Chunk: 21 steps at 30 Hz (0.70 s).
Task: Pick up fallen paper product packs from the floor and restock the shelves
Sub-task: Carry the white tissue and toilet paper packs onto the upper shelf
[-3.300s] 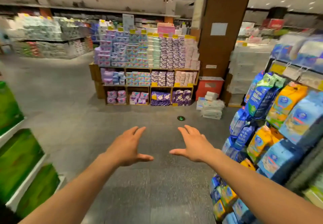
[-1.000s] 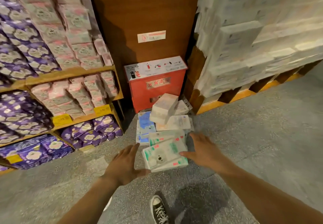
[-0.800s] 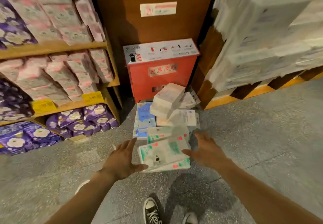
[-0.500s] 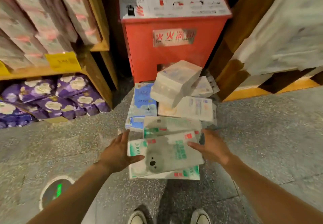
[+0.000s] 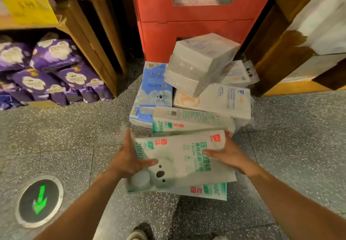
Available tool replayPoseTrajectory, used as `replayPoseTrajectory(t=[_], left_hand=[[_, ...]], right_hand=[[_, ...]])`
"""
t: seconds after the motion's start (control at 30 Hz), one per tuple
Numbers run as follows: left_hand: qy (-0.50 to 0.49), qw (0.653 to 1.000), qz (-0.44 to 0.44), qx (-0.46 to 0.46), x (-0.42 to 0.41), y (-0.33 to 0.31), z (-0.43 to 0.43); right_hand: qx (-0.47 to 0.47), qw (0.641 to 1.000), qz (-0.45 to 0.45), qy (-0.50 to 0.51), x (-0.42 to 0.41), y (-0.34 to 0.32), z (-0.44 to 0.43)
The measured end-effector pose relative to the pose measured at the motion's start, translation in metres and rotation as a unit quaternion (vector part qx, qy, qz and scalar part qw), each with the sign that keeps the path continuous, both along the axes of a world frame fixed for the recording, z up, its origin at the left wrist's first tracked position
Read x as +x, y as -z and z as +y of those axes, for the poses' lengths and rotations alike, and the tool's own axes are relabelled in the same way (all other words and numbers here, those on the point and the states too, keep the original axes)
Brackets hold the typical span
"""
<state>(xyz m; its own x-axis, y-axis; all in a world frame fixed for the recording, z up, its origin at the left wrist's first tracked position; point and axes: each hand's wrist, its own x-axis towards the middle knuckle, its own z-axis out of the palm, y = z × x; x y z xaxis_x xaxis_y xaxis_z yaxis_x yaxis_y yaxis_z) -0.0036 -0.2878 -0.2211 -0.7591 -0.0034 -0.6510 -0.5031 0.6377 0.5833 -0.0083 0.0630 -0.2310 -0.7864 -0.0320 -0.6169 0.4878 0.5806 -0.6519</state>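
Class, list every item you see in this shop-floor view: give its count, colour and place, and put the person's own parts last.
Koala tissue pack: one, white and green, gripped at both ends by the hands.
Fallen packs: about seven, white, green, one blue, piled on the floor before the cabinet.
Red cabinet: one, behind the pile.
Purple packs: several, bottom shelf, left.
Price tag: one, yellow, on the shelf edge, upper left.
Floor arrow marker: one, green on black, lower left.
Shoes: dark tip at bottom edge; count unclear.
Left hand: pack's left end.
Right hand: pack's right end.
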Motion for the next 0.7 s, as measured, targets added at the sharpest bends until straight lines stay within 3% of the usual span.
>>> replayPoseTrajectory(t=[0.13, 0.23, 0.47, 0.7], left_hand=[[-0.032, 0.998, 0.045, 0.012, 0.006, -0.046, -0.002], [-0.063, 0.992, 0.113, -0.011, 0.009, -0.119, -0.007], [-0.2, 0.96, 0.197, -0.021, 0.029, -0.367, -0.061], [-0.319, 0.899, 0.28, -0.111, 0.127, -0.633, -0.153]], right_hand=[[-0.014, 0.999, 0.02, 0.043, 0.003, -0.036, -0.005], [-0.033, 0.997, 0.046, 0.061, -0.002, -0.096, -0.013], [-0.095, 0.983, 0.151, 0.029, -0.038, -0.33, -0.076], [-0.135, 0.958, 0.22, -0.126, -0.038, -0.597, -0.211]])
